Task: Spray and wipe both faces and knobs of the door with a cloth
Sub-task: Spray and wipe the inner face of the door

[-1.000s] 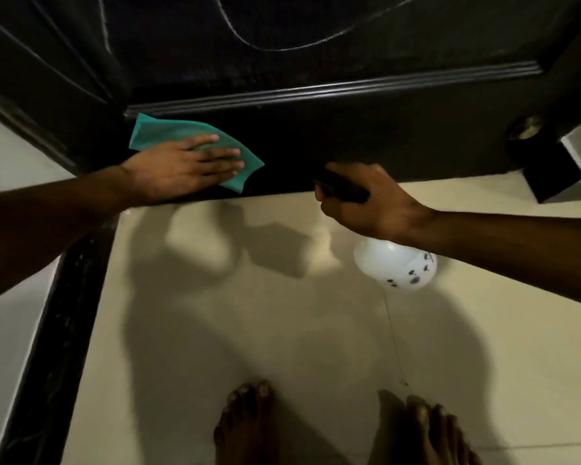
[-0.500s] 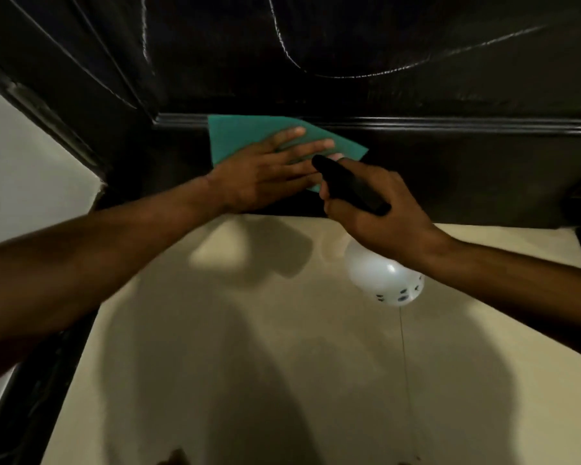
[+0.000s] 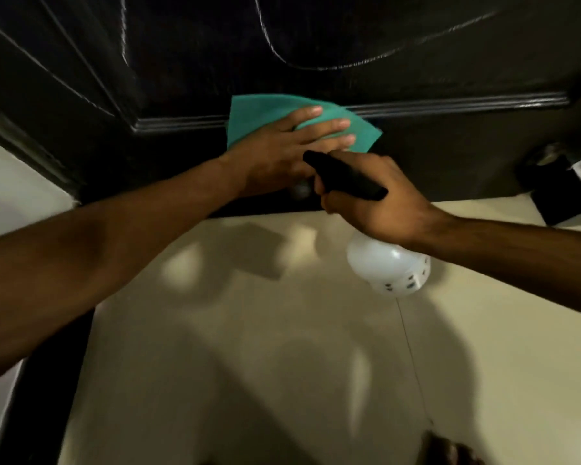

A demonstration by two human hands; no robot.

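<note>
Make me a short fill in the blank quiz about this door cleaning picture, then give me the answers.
1. The left hand presses a ____ colored cloth flat against the door.
2. The right hand holds a spray bottle whose body is ____.
3. The bottle's spray head is ____ in color.

Answers: green; white; black

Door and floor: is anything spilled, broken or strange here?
Nothing stands out. The left hand presses the green cloth flat on the dark door; the right hand holds the spray bottle. No spill shows.
</note>
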